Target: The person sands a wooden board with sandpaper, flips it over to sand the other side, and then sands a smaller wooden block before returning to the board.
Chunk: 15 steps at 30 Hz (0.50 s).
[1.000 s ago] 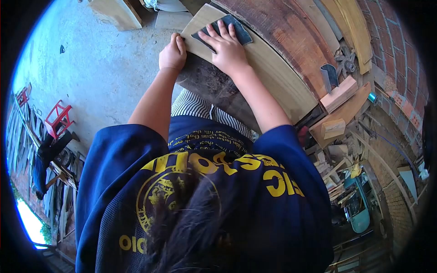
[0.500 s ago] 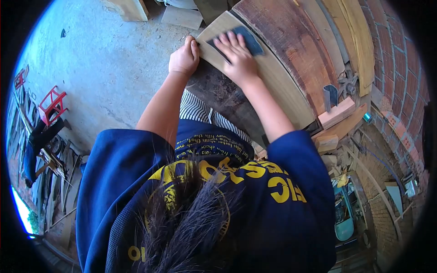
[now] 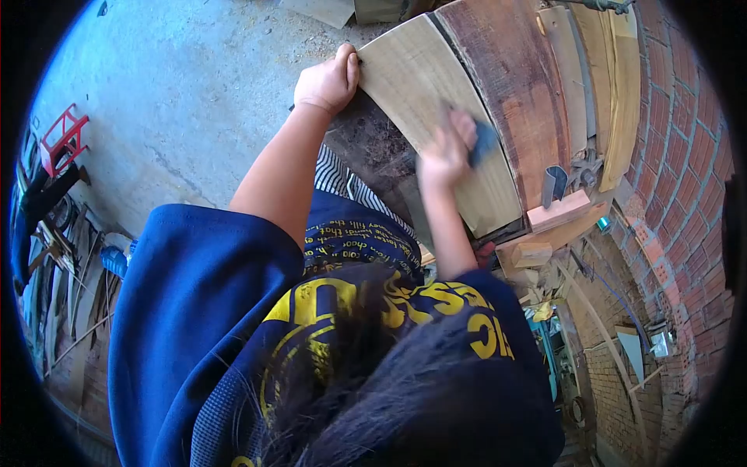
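A pale wooden board (image 3: 412, 70) lies across the dark work surface (image 3: 373, 148) in front of me. My left hand (image 3: 328, 79) is closed on the board's far left corner, thumb on top. Farther down the board, my right hand (image 3: 445, 156) presses a dark blue-grey sheet of sandpaper (image 3: 484, 144) against the wood. Motion smears this hand and the sheet, so the finger positions are only partly readable.
A reddish-brown plank (image 3: 513, 86) lies beside the board, with a curled dark sheet (image 3: 554, 185) and a wood block (image 3: 559, 212) at its near end. A brick wall (image 3: 677, 156) rises at right. A red stool (image 3: 65, 140) and a person's dark-clothed leg (image 3: 47, 194) appear at left.
My right hand has slid with the sandpaper along the board, from near its far end toward my right side. My left hand stays at the corner. The view has shifted slightly.
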{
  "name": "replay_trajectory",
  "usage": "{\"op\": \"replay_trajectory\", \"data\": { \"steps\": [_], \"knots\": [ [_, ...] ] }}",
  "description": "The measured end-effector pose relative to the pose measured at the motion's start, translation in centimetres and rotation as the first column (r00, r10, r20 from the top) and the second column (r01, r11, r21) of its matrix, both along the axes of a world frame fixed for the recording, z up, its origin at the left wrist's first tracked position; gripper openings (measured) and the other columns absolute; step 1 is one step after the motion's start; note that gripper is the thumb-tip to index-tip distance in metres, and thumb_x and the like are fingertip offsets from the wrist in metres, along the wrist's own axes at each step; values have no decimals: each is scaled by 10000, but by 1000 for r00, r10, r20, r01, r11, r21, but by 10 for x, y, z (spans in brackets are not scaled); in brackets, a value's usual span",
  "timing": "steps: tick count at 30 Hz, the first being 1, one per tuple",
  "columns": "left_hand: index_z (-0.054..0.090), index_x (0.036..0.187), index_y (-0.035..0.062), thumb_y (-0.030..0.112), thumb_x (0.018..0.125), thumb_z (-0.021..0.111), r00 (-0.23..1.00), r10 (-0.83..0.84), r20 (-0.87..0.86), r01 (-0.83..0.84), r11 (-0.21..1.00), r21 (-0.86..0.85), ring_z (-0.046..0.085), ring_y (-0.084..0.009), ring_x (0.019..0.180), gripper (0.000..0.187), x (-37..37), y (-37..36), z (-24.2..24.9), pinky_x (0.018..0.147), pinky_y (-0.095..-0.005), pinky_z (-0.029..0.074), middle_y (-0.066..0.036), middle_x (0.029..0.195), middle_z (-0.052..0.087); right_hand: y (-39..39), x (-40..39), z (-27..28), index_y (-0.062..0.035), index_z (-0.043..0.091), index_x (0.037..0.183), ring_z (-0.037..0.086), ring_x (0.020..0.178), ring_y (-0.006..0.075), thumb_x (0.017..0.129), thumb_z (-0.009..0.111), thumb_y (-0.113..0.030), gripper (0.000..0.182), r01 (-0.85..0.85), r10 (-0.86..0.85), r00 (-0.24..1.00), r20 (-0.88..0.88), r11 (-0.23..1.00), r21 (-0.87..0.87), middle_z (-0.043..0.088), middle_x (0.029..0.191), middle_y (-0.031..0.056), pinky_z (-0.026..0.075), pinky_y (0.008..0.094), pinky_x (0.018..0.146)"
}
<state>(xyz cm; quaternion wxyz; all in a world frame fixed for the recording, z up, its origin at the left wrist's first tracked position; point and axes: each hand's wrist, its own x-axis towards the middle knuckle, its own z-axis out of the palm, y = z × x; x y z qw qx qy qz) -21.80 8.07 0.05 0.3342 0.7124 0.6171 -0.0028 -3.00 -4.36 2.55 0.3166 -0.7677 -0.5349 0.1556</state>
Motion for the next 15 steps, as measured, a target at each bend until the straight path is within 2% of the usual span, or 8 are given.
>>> {"op": "replay_trajectory", "data": {
  "steps": [1,4,7,9,10,13,14,15],
  "knots": [
    [446,1050,141,326,948,303,1000,-1,4,1,1000,1,610,-399,698,255,1,-1,-1,634,-495,484,-189,782,636,37,-25,-13,-17,647,1068,527,1140,322,712,559,-22,366,-94,87,988,127,994,52,616,1114,188,322,424,1028],
    [448,1066,141,333,951,298,999,7,39,-8,1000,27,611,-401,718,269,-1,-1,-7,657,-487,485,-192,797,637,126,-61,-29,28,558,1158,448,1205,389,724,544,-117,458,-140,132,979,157,989,40,532,1223,232,246,450,1086],
    [459,1030,157,336,943,324,1000,4,25,-5,998,57,618,-373,670,240,-1,-1,-5,606,-473,490,-154,748,644,84,-22,-23,-8,578,1141,517,1144,362,767,469,22,391,-111,117,966,231,993,-40,577,1161,221,392,433,998],
    [456,1020,153,328,943,325,999,-11,39,8,997,72,618,-371,666,232,-1,0,-5,602,-475,487,-159,740,640,8,26,-17,-11,556,1171,554,1111,326,772,456,76,421,41,-60,961,272,996,74,594,1150,198,451,397,930],
    [455,1019,151,327,943,325,1000,-4,31,2,998,63,618,-371,668,232,-1,1,-6,603,-478,486,-165,743,639,-26,43,-6,-1,523,1214,563,1106,298,813,430,89,421,215,-215,965,148,977,16,577,1192,182,468,359,895],
    [453,1025,147,330,944,317,1000,-10,14,9,999,40,618,-375,678,242,1,1,-4,613,-482,485,-182,751,636,-84,65,10,7,465,1283,526,1155,279,898,390,24,393,562,-537,821,193,820,-109,569,1197,202,462,360,885],
    [454,1027,147,334,945,312,1000,-4,-4,4,1000,28,618,-377,680,248,1,1,-3,619,-482,485,-182,753,637,-84,63,3,5,501,1249,568,1078,298,891,416,6,369,483,-474,853,217,876,13,567,1173,241,454,390,871],
    [454,1029,147,338,945,308,1000,0,-23,0,1000,13,618,-379,683,255,1,-1,-4,624,-483,485,-183,756,637,-71,43,0,-1,533,1218,580,1000,334,849,433,41,384,659,-635,752,176,729,-185,569,1139,254,443,414,859]
  ]
}}
